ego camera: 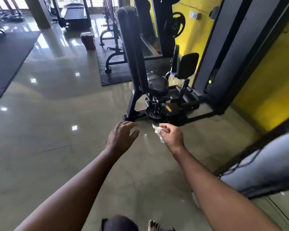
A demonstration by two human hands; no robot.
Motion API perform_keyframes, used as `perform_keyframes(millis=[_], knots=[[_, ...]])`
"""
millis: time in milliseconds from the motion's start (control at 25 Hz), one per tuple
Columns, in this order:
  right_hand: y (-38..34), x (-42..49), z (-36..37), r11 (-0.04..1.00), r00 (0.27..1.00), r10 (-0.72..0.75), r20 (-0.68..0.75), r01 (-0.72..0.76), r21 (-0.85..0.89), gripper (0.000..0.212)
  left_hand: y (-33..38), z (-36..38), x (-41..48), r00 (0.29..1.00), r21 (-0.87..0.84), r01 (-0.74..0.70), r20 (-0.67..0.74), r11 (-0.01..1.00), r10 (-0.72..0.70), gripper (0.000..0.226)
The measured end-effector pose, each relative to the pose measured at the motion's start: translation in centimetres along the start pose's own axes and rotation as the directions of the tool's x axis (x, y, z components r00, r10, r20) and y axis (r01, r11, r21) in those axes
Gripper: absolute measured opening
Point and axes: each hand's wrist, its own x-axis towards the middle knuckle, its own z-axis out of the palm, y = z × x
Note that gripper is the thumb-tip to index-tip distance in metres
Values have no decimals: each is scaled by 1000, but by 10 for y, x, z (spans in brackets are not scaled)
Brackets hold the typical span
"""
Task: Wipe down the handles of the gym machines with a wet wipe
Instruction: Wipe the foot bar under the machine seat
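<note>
1. Glossy floor (57, 114) spreads wide, and a black seated gym machine (158, 90) stands just ahead.
2. Left hand (121, 136) is out front, fingers loosely spread, holding nothing.
3. Right hand (171, 135) pinches the crumpled white wet wipe (158, 131) in midair, short of the machine.

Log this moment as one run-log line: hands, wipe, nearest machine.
left hand: open, holds nothing | right hand: pinches wet wipe | seated machine: ahead, untouched | phase: no wiping contact
</note>
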Motion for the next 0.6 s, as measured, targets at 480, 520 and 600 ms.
perform_keyframes(millis=[480,520,600], knots=[[7,294,70,978,982,39,-182,-75,-197,20,-98,122,325,962,-41,-155,223,987,160,26],[9,312,74,970,981,44,-188,-86,-225,21,-104,132,347,955,-50,-165,240,985,172,24],[19,352,78,950,977,71,-200,-127,-285,26,-112,156,390,941,-76,-173,282,982,188,23]])
